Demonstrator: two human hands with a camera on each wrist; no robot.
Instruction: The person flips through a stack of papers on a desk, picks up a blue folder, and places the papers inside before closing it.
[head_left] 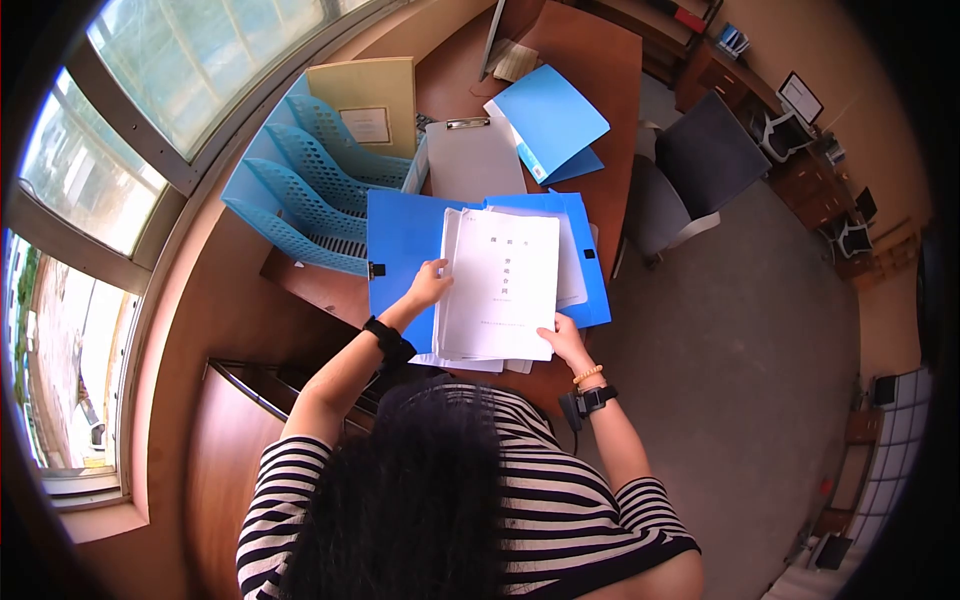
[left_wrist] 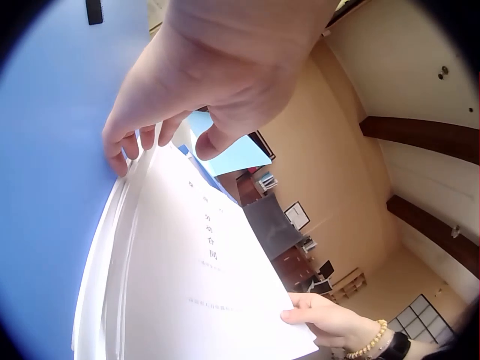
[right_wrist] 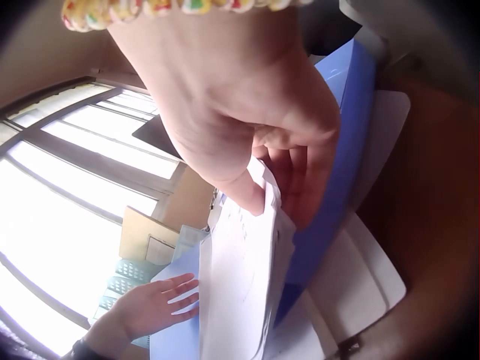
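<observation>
A thick stack of white papers (head_left: 500, 275) with printed characters on its top sheet lies over an opened blue folder (head_left: 398, 225). My right hand (head_left: 567, 343) pinches the stack at its lower right corner. In the right wrist view the thumb is on the top sheet and the fingers (right_wrist: 304, 187) are behind the sheets. My left hand (head_left: 430, 284) is at the stack's left edge, fingers fairly straight and spread. Its fingertips (left_wrist: 121, 161) meet the sheet edges beside the folder's left cover. More loose sheets (head_left: 470, 363) stick out below the stack.
A grey clipboard (head_left: 470, 160) and a light blue binder (head_left: 550, 110) lie beyond the folder on the brown desk (head_left: 615, 60). To the left stands a blue file rack (head_left: 290, 190) by the windows. An office chair (head_left: 680, 180) is on the right.
</observation>
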